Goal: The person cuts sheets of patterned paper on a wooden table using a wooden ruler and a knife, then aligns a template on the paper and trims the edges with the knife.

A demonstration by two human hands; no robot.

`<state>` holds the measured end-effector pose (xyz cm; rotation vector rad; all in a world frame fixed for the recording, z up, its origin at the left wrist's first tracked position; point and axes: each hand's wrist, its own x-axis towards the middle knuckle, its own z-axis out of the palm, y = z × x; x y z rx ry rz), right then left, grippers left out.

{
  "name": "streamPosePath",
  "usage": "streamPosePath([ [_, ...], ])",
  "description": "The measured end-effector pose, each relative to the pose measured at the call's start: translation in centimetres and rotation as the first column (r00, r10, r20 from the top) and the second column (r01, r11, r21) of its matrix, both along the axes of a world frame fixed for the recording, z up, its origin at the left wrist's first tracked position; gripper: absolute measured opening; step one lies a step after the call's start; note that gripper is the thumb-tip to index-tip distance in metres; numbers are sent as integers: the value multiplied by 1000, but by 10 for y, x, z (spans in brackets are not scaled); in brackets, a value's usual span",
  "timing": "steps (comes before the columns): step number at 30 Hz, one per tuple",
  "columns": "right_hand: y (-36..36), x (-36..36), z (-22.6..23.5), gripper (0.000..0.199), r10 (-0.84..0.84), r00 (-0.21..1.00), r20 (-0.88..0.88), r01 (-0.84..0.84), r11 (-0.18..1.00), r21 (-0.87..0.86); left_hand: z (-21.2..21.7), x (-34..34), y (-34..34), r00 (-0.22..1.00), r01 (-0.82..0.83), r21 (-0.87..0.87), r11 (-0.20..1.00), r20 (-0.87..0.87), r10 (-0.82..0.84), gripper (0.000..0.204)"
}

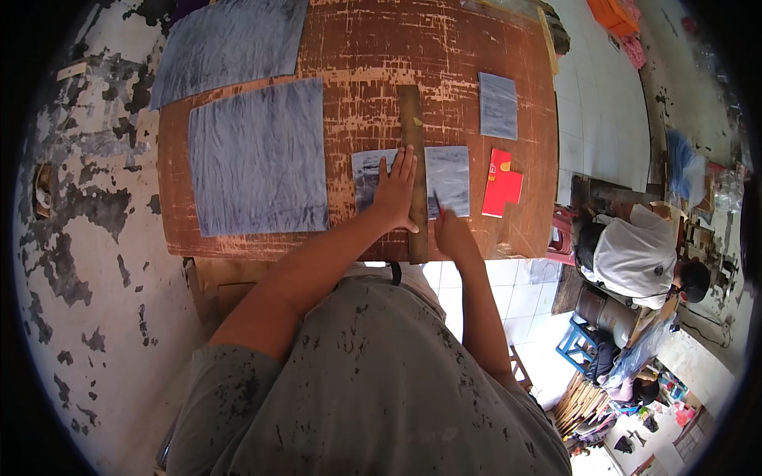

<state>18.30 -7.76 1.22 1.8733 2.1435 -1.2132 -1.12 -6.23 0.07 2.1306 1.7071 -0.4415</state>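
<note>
My left hand (394, 193) lies flat with its fingers spread, pressing on a long brown ruler-like strip (410, 119) and on the grey marbled sheet (367, 168) under it. The strip runs from the table's near edge toward its middle and crosses the sheet. To its right, part of the grey sheet (451, 166) shows. Over that part's lower edge my right hand (454, 236) is closed round a knife (439, 202), its thin dark blade pointing away from me. The handle is mostly hidden in my fist. Whether the blade touches the sheet, I cannot tell.
Larger grey sheets (258, 159) lie at the left of the worn brown table (365, 47). At the right are a small grey piece (498, 107) and a red card (502, 182). Another person (635, 258) sits beyond the right edge, near a blue stool (577, 343).
</note>
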Motion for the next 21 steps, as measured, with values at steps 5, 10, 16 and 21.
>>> streamPosePath([
  [5,76,-51,-17,39,-79,995,-53,85,991,106,-3,-2,1,1000,13,-15,1000,-2,-13,167],
  [10,92,-62,-26,37,-31,999,-23,32,999,40,-6,-1,1,1000,6,1,1000,17,-6,166],
  [16,86,-63,-16,42,-38,999,-1,38,997,-74,-6,-2,1,1000,-4,25,1000,18,3,166],
  [21,68,-60,-7,43,50,999,18,-50,999,-19,-6,-2,3,999,-17,39,999,53,15,167],
])
